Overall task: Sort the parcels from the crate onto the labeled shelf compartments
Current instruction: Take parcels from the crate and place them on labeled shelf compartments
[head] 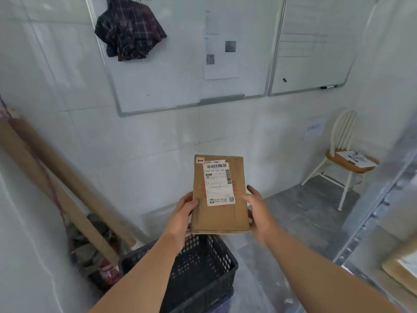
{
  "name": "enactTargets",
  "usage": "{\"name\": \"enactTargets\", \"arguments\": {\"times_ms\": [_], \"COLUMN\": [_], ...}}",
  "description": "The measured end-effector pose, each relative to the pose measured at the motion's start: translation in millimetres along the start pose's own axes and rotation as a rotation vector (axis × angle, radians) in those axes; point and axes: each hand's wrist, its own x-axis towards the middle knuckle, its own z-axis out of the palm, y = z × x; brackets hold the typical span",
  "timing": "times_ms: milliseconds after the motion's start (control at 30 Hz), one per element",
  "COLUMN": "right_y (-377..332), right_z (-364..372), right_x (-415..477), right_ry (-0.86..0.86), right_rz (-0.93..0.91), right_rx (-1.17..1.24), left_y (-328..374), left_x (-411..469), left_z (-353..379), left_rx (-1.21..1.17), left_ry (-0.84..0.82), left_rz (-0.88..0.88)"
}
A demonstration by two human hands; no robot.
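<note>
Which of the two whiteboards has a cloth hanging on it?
The left whiteboard: a dark checked cloth hangs over its top left corner. The right whiteboard has no cloth, just a black marker on its ledge.

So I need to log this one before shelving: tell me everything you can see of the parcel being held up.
The parcel is a flat, rectangular brown cardboard box, held portrait with its face toward the camera, above the black crate. A white shipping label with barcodes and a QR code runs down its front; a small sticker sits at the top left corner. The left hand grips its left edge, the right hand its right.
</note>
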Motion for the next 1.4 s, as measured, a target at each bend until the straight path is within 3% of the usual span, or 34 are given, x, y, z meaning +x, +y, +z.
{"name": "enactTargets", "arguments": {"times_ms": [167,467,933,1400], "right_y": [-36,-93,-112,-147], "right_z": [-25,-35,-51,-123], "right_x": [-15,-75,-174,-289], "right_ry": [-0.033,0.173,0.453,0.725], "right_rz": [-0.217,-0.463,-0.690,-0.879], "right_rx": [-0.068,-0.045,-0.087,-0.075], "left_y": [23,72,98,119], "left_x": [-6,-20,-61,-139], "left_z": [36,82,112,224], "left_rx": [-0.009,-0.033,-0.013,-0.077], "left_ry": [-0.092,-0.267,-0.586,-0.897], "left_rz": [0.132,0.324,0.446,0.518]}}
